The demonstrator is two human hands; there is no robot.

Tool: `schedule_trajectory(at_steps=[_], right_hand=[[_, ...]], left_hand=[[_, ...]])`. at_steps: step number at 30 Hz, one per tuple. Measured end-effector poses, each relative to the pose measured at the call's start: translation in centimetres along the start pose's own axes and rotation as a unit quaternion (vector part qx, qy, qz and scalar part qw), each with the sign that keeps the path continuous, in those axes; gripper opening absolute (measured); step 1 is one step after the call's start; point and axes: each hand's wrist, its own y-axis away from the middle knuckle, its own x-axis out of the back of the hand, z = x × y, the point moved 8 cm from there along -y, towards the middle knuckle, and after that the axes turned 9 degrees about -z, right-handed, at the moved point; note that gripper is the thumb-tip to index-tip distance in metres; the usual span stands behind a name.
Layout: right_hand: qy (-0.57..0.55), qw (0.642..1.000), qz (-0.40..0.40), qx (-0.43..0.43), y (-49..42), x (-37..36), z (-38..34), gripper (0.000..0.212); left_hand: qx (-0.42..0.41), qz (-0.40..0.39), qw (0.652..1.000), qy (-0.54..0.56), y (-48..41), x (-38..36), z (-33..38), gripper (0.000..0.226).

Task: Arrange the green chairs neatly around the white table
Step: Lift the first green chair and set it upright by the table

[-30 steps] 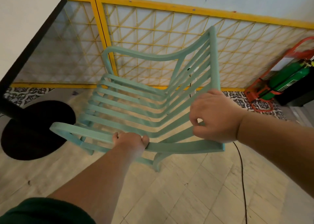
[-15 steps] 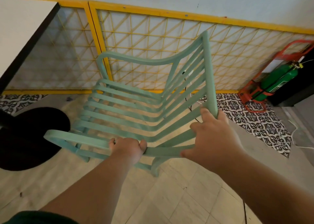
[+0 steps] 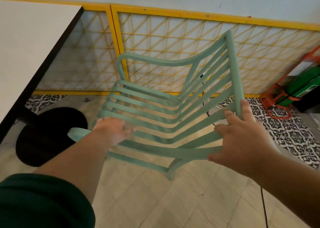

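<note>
- Left grip [image 3: 110,130]: fingers stretched out and apart, motion-blurred, over the near-left part of the green chair [image 3: 173,152] at the front of its seat slats. It clasps nothing. The blur hides whether the fingertips touch the slats.
- Right grip [image 3: 242,141]: fingers [image 3: 245,108] spread and straight. One lies along the top rail of the backrest, and the thumb is near the end of the near armrest. It is not curled round any bar.
- Green chair: beside the desk [image 3: 26,46], on its right. The seat opens left toward it and the backrest is on the right. One near leg shows against the tiled floor [image 3: 173,201]. The other legs are hidden.
- Desk: white top with a dark edge, at left. Its black round base [image 3: 43,137] sits on the floor, close to the chair's left end.
- Step in hand (judgement): placing this chair at the desk's right side, with both grips slack on it.
- Next move (judgement): check that the seat squares with the desk edge. If it does not, take hold of the armrest and back rail again and slide the chair left, keeping it off the black base. A dark cable [image 3: 264,207] runs along the floor at near right and could snag.
- Far side: yellow lattice panel [image 3: 173,46] against the wall.
- Writing: none readable. The green cylinder [image 3: 303,85] in an orange stand at far right carries a pale patch, too blurred to read.
</note>
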Motion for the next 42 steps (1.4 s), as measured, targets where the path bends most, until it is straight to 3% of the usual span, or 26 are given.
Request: schedule_trajectory(at_steps=[2, 4, 7, 12, 17, 26, 38, 42], right_hand=[[-0.002, 1.0, -0.002, -0.002, -0.3, -0.1, 0.0, 0.092], [-0.015, 1.0, -0.002, -0.011, -0.5, -0.2, 0.2, 0.092], [-0.011, 1.0, 0.009, -0.005, -1.0, -0.4, 0.5, 0.096], [-0.027, 0.999, 0.017, -0.01, -1.5, 0.0, 1.2, 0.091], [0.032, 0.999, 0.02, 0.0, -2.5, 0.9, 2.6, 0.092], [-0.01, 0.999, 0.037, 0.006, -6.7, 1.8, 6.8, 0.116], [-0.002, 0.999, 0.047, 0.012, -8.3, 2.1, 7.7, 0.123], [-0.004, 0.999, 0.052, 0.014, -8.4, 2.4, 7.6, 0.116]], left_hand=[[0.023, -0.064, 0.997, -0.021, -0.1, -2.7, 0.3, 0.059], [0.024, -0.03, 0.999, 0.0, -0.1, -3.5, 0.6, 0.039], [0.01, -0.008, 0.999, -0.037, -0.7, -3.2, 0.8, 0.027], [-0.004, 0.012, 0.996, -0.087, -1.1, -3.5, 1.6, 0.049], [0.029, 0.02, 0.998, -0.054, -0.6, -4.1, 2.4, 0.063], [0.055, 0.028, 0.998, -0.004, -0.9, -3.4, 5.1, 0.066], [0.04, 0.016, 0.999, 0.021, -2.1, -2.3, 5.5, 0.068], [0.004, -0.001, 0.987, 0.16, -0.9, -1.6, 4.5, 0.067]])
